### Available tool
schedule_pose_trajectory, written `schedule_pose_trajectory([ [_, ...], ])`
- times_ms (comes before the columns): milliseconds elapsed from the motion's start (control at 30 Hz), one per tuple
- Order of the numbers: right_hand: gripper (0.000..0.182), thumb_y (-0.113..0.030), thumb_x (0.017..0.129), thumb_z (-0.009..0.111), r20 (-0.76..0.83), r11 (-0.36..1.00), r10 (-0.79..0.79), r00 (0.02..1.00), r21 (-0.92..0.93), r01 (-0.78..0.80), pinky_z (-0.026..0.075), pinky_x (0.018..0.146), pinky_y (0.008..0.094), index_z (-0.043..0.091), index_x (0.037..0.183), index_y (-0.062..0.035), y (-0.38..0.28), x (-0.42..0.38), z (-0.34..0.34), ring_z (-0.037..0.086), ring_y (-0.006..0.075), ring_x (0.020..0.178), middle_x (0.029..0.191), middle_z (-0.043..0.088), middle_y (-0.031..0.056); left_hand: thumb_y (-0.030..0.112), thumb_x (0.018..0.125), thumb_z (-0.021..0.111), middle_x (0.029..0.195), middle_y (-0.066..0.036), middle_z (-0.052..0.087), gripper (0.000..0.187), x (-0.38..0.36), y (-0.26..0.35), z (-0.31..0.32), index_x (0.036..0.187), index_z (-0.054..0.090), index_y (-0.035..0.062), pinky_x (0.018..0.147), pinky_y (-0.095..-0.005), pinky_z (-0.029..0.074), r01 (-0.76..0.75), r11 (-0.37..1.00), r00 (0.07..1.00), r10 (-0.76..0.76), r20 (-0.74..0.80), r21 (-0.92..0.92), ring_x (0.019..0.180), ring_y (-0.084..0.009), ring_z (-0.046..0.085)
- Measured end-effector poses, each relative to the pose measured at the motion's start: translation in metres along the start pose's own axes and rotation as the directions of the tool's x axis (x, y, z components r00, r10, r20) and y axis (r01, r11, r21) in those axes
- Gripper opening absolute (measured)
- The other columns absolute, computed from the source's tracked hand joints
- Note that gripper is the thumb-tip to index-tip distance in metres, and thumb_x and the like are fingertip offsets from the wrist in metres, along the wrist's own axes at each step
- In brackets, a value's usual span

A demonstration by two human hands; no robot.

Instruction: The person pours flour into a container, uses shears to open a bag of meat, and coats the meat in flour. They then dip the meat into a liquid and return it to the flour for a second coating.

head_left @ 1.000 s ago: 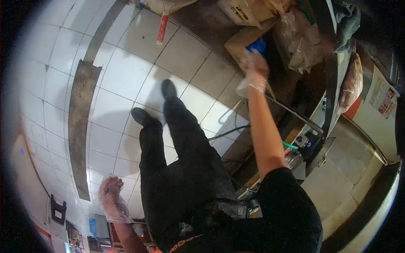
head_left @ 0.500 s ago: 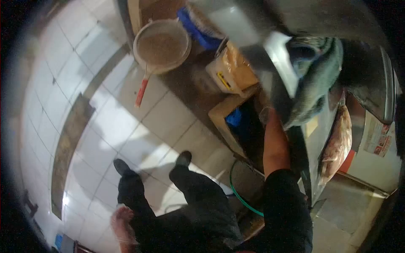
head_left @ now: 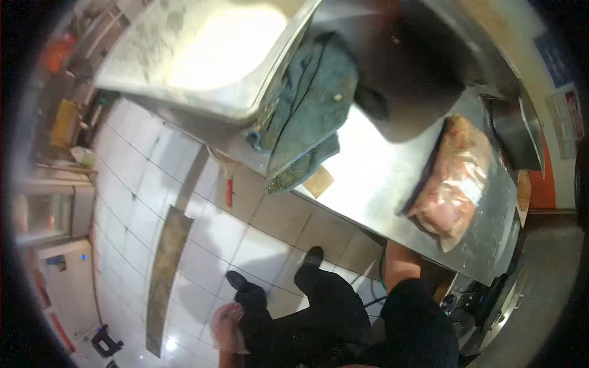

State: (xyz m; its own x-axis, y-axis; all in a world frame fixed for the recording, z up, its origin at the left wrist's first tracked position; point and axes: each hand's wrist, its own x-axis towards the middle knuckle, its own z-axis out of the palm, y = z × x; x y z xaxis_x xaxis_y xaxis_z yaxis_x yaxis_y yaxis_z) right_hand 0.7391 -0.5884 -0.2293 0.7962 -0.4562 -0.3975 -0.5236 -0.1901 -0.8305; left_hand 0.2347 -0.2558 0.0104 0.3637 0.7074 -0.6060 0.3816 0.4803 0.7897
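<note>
My left hand (head_left: 228, 328) hangs low beside my leg, with what looks like thin clear plastic over it; its fingers are too blurred to read. My right forearm (head_left: 403, 262) reaches under the front edge of the steel counter (head_left: 374, 184), which hides the hand and anything it touches. On the counter above that arm lies a clear plastic bag of pinkish raw meat (head_left: 455, 184). A grey-green cloth (head_left: 313, 107) drapes over the counter's edge farther left.
A large metal container (head_left: 184, 55) stands at the upper left. Below the counter, a red strainer handle (head_left: 229, 193) sticks out over the tiled floor (head_left: 215, 230). A dark strip (head_left: 165, 276) crosses the tiles. A brown square piece (head_left: 319, 181) lies at the counter's edge.
My view has swung upward and right, bringing the countertop and meat bag into fuller sight. The shelf below, with its tub and strainer bowl, is now mostly covered. My right forearm shows less.
</note>
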Motion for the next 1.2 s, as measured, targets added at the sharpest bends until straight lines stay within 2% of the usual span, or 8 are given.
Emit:
schedule_pose_trajectory([
  [100, 0.026, -0.024, 0.091, 0.059, 0.026, 0.991, 0.056, 0.998, 0.123, -0.058, 0.050, 0.060, 0.0278, 0.061, 0.109, -0.0058, -0.015, -0.040, -0.033, 0.061, 0.0146, 0.074, 0.091, 0.062, 0.0051, 0.004, 0.081, 0.059, 0.094, -0.011, 0.068, 0.016, 0.000, 0.067, 0.073, 0.092, 0.068, 0.0007, 0.080, -0.0294, 0.052, -0.356, 0.929, 0.934, 0.350, 0.065, 0.105, 0.087, -0.0222, 0.066],
  [133, 0.026, -0.025, 0.091, 0.059, 0.040, 0.984, 0.074, 0.996, 0.157, -0.080, 0.050, 0.060, 0.0277, 0.061, 0.109, -0.0058, -0.017, -0.057, -0.042, 0.061, 0.0145, 0.073, 0.090, 0.061, 0.0048, 0.002, 0.079, 0.059, 0.099, -0.013, 0.068, 0.020, 0.000, 0.111, 0.093, 0.098, 0.066, 0.0008, 0.080, -0.0316, 0.051, -0.503, 0.679, 0.862, 0.443, 0.247, 0.535, 0.090, -0.0254, 0.065],
  [200, 0.026, -0.025, 0.091, 0.058, 0.076, 0.964, 0.115, 0.990, 0.232, -0.130, 0.050, 0.059, 0.0276, 0.061, 0.107, -0.0060, -0.017, -0.103, -0.060, 0.060, 0.0143, 0.072, 0.089, 0.061, 0.0042, 0.008, 0.084, 0.059, 0.109, -0.014, 0.065, 0.029, 0.019, 0.151, 0.150, 0.112, 0.063, -0.0008, 0.096, -0.0391, 0.044, -0.839, 0.513, 0.541, 0.754, 0.373, 0.181, 0.108, -0.0291, 0.059],
  [267, 0.025, -0.026, 0.091, 0.058, 0.148, 0.932, 0.160, 0.976, 0.304, -0.199, 0.050, 0.058, 0.0275, 0.062, 0.106, -0.0061, -0.012, -0.163, -0.086, 0.060, 0.0141, 0.071, 0.087, 0.061, 0.0036, 0.000, 0.080, 0.058, 0.124, -0.020, 0.058, 0.044, 0.014, 0.233, 0.222, 0.125, 0.055, -0.0023, 0.101, -0.0414, 0.041, -0.920, 0.090, 0.300, 0.790, 0.535, 0.383, 0.117, -0.0359, 0.054],
  [467, 0.017, -0.016, 0.082, 0.069, 0.435, 0.846, 0.180, 0.882, 0.389, -0.365, 0.046, 0.052, 0.0264, 0.060, 0.091, -0.0046, -0.077, -0.323, -0.195, 0.057, 0.0131, 0.063, 0.079, 0.059, 0.0016, 0.033, 0.078, 0.068, 0.132, -0.029, 0.049, 0.088, 0.065, 0.307, 0.372, 0.146, 0.023, -0.0011, 0.092, -0.0437, 0.048, -0.490, 0.094, 0.686, 0.654, 0.317, 0.867, 0.108, -0.0430, 0.058],
  [667, 0.008, -0.005, 0.083, 0.066, 0.403, 0.907, 0.234, 0.885, 0.239, -0.348, 0.047, 0.052, 0.0306, 0.063, 0.085, 0.0017, -0.096, -0.362, -0.281, 0.058, 0.0171, 0.055, 0.070, 0.062, 0.0076, 0.032, 0.080, 0.064, 0.106, -0.027, 0.063, 0.046, 0.122, 0.310, 0.383, 0.113, 0.060, -0.0013, 0.083, -0.0449, 0.051, -0.524, 0.256, 0.737, 0.614, 0.282, 0.812, 0.097, -0.0422, 0.062],
  [1067, 0.015, -0.013, 0.081, 0.072, 0.104, 0.892, 0.111, 0.988, 0.428, -0.145, 0.048, 0.054, 0.0288, 0.066, 0.089, -0.0023, -0.089, -0.397, -0.323, 0.059, 0.0145, 0.062, 0.079, 0.064, 0.0046, 0.020, 0.085, 0.062, 0.105, -0.021, 0.065, 0.039, -0.023, 0.533, 0.355, 0.117, 0.058, -0.0024, 0.089, -0.0402, 0.046, -0.888, 0.460, 0.431, 0.833, 0.346, 0.000, 0.095, -0.0344, 0.061],
  [1200, 0.015, -0.016, 0.083, 0.066, -0.087, 0.936, 0.060, 0.994, 0.350, -0.026, 0.044, 0.057, 0.0298, 0.063, 0.080, -0.0012, -0.108, -0.440, -0.307, 0.054, 0.0120, 0.064, 0.072, 0.060, 0.0032, 0.045, 0.088, 0.057, 0.104, -0.026, 0.063, 0.053, 0.028, 0.635, 0.419, 0.104, 0.064, -0.0045, 0.088, -0.0440, 0.044, -0.947, -0.090, 0.011, 0.950, 0.311, 0.308, 0.100, -0.0398, 0.059],
])
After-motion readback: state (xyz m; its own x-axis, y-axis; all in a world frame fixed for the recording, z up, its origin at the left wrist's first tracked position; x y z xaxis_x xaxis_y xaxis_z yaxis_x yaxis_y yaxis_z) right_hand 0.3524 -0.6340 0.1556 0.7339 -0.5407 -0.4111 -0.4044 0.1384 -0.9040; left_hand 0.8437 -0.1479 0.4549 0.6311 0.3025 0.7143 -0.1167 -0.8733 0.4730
